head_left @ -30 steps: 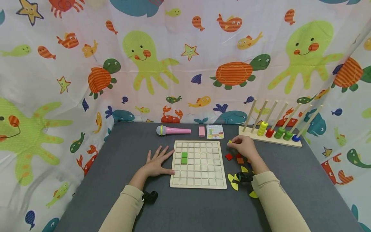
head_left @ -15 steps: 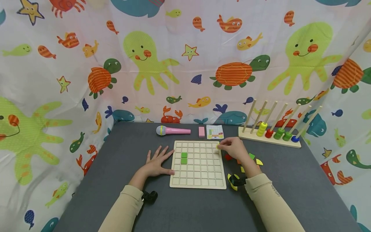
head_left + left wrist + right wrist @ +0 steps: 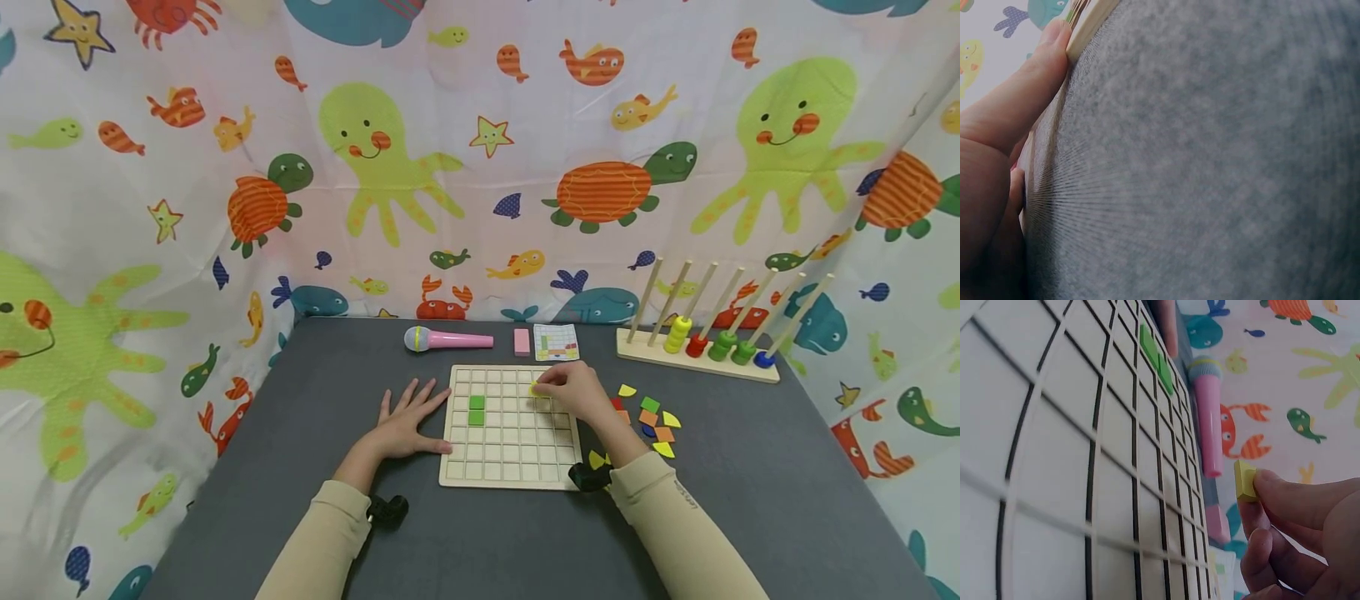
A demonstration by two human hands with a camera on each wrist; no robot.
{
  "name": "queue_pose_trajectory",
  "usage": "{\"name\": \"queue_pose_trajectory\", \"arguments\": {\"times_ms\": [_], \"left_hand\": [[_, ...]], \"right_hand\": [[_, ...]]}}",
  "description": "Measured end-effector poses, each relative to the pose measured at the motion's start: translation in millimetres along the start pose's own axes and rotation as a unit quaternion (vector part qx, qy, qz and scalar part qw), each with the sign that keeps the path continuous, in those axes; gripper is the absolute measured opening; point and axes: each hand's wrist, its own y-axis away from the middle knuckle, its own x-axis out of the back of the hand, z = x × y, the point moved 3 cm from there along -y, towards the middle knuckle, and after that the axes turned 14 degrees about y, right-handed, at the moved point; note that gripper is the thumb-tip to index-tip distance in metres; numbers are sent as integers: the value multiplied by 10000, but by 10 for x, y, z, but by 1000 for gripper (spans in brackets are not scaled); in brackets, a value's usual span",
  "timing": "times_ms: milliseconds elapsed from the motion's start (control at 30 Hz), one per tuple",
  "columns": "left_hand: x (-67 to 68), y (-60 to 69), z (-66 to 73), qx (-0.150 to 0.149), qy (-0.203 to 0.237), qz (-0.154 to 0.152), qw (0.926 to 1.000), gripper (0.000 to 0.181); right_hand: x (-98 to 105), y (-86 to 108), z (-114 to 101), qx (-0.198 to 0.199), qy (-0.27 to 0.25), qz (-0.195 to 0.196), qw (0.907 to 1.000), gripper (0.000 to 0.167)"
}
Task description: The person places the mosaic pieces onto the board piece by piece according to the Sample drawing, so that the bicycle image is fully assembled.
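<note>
A wooden grid board (image 3: 510, 475) lies flat on the dark table, with two green square tiles (image 3: 476, 410) in cells of one column near its left side. My left hand (image 3: 402, 427) rests beside the board's left edge, fingers spread, index fingertip and thumb touching the rim. In the left wrist view the thumb (image 3: 1025, 87) is against the board's edge (image 3: 1088, 28). Over the upper right part of the grid, my right hand (image 3: 577, 392) pinches a small yellow tile (image 3: 1245, 481) between thumb and finger. The tile's full outline is partly covered by the fingertips.
Several loose yellow, orange, green, red and blue pieces (image 3: 649, 405) lie right of the board, some behind the right forearm. Beyond it are a pink toy microphone (image 3: 457, 338), a pink block (image 3: 521, 342) and a pattern card (image 3: 557, 342). A peg stand (image 3: 697, 362) with rings is at back right.
My right hand has carried the yellow tile leftward, from the loose pieces beside the board to above the grid. More loose pieces now show. The left hand has stayed in place.
</note>
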Motion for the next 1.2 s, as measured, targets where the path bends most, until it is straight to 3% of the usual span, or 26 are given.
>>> {"name": "queue_pose_trajectory", "arguments": {"times_ms": [200, 533, 733, 1000, 1200], "left_hand": [[25, 30, 34, -101, 89, 36, 9999, 113], [85, 67, 148, 36, -162, -67, 9998, 109], [81, 62, 137, 105, -133, -99, 9998, 109], [41, 35, 53, 67, 98, -33, 9999, 113], [28, 12, 41, 87, 39, -45, 9999, 113]], "right_hand": [[-133, -38, -154, 21, -72, -102, 9999, 12], [-411, -168, -274, 90, -168, -231, 9996, 8], [-569, -241, -326, 100, -132, -228, 9996, 8], [-639, -267, -426, 174, 322, -121, 9993, 8], [-649, -237, -461, 126, 595, -171, 9980, 7]]}}
